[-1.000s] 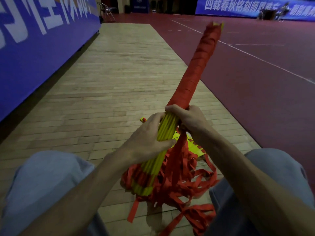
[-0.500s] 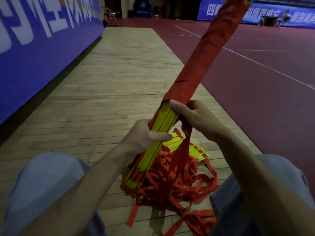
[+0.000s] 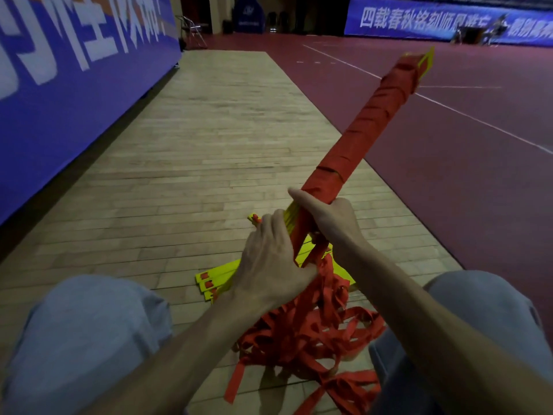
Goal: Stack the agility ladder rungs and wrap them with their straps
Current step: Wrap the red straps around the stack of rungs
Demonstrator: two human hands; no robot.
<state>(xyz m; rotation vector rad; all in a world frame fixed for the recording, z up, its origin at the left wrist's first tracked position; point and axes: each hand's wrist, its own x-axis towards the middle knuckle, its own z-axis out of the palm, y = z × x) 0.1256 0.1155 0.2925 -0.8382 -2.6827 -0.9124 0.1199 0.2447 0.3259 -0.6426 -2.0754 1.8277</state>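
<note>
Head view, items as found.

Rung stack (image 3: 368, 136): yellow flat rungs bundled lengthwise. You hold it off the floor, slanting from your hands up toward the far right. A red strap spirals tightly round its upper length. Yellow rung tips (image 3: 426, 59) show past the wrap at the top, and bare yellow shows just below the wrap, between your hands.

Loose straps (image 3: 311, 330): a tangled red heap on the wooden floor (image 3: 209, 145), at its near edge between your knees (image 3: 89, 339). One band runs up from the heap to the stack.

Further yellow rungs (image 3: 215, 280): flat on the floor under your left hand, with small red tabs at their ends.

Left hand (image 3: 269, 265): fingers curled round the bare yellow part of the stack, grasping it, back of the hand toward you.

Right hand (image 3: 326, 218): clasped round the stack at the wrap's lower edge, just above the left hand, one digit stretched out across the stack.

Writing: the blue banner (image 3: 74, 70) along the floor's left edge carries large white characters, cropped and unreadable. The far blue banner (image 3: 419, 19) begins 四载春秋铭刻师; the rest is blurred.
</note>
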